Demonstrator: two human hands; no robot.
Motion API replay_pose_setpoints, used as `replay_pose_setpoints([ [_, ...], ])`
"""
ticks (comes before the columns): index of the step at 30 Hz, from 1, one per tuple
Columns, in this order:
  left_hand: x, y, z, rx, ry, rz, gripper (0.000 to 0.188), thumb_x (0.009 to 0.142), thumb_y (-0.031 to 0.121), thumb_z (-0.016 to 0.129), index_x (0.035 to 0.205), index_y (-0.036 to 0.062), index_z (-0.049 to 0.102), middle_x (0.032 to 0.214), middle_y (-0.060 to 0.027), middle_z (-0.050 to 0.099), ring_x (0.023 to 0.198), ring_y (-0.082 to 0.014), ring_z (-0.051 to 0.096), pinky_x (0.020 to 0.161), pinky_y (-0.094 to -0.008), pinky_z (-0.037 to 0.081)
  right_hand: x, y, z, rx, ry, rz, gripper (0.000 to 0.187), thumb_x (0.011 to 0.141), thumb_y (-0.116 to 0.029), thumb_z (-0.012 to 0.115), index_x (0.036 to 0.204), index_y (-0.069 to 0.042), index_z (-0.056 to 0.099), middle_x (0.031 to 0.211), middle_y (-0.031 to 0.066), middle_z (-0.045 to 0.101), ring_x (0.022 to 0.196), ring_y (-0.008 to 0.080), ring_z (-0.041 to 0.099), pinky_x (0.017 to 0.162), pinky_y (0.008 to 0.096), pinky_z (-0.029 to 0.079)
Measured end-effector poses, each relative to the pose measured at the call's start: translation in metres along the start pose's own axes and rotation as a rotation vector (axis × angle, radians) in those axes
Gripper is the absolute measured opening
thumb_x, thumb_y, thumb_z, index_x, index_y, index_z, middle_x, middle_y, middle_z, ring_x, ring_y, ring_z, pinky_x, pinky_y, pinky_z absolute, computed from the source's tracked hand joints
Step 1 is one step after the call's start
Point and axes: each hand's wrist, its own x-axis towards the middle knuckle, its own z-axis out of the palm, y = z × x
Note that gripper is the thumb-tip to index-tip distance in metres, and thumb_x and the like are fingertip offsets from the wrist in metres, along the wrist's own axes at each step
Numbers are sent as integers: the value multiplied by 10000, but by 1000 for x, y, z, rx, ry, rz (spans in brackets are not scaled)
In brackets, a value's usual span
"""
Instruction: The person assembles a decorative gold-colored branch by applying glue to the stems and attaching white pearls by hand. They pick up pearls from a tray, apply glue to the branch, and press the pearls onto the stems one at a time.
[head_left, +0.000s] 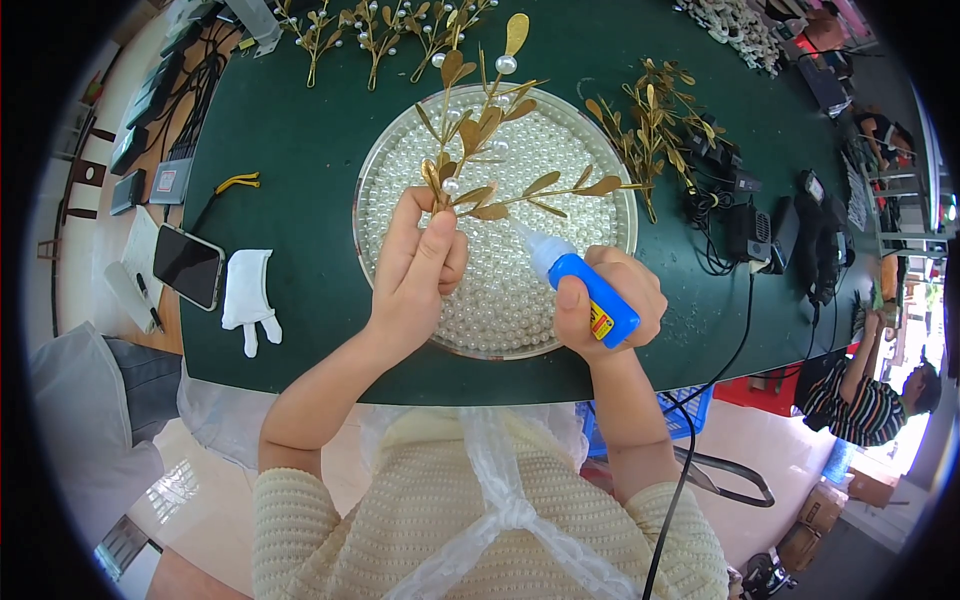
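Between the thumb and fingers of my left hand (415, 265) is the stem of a gold leaf branch (487, 125), its twigs spread over the tray and a few white pearls on it. My right hand (625, 295) is wrapped round a blue glue bottle (598, 300). The bottle is tilted, its clear nozzle pointing up and left, close to the branch's lower right twig. Under both hands lies a round metal tray (632, 215) filled with loose white pearl beads (500, 305).
More gold branches (380, 40) lie along the back of the green table (300, 200), and a leafy bunch (655, 120) at right. A phone (190, 265), white glove (247, 295) and yellow-handled pliers (235, 183) lie left. Black adapters and cables (745, 230) crowd the right. Another person (865, 395) is at far right.
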Motion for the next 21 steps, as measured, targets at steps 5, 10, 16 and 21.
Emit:
replay_pose_setpoints([
  [5,1,-1,-1,-16,-3,-9,189,939,264,347,979,79,336,513,42,292,446,-32,215,419,-194,177,-4,5,1,20,54,21,249,629,-105,662,545,-54,433,472,56,412,362,191,414,358,254,333],
  [10,2,-1,-2,-77,-13,-24,194,938,268,349,975,78,342,514,42,285,446,-31,212,419,-195,176,-5,7,0,77,118,85,252,663,-145,646,547,-37,449,465,62,421,362,185,425,363,255,340],
  [16,3,2,-1,-149,-9,-68,178,940,264,349,960,88,349,519,43,265,445,-32,206,419,-196,171,0,1,-10,612,439,584,367,780,-380,526,654,-63,391,633,40,445,553,118,420,481,227,319],
  [21,4,-3,-3,-203,13,-82,200,943,264,344,1029,103,423,507,47,214,419,-39,181,406,-198,159,13,15,-47,695,424,701,300,783,-331,499,703,-50,426,531,8,366,467,94,308,435,234,222],
])
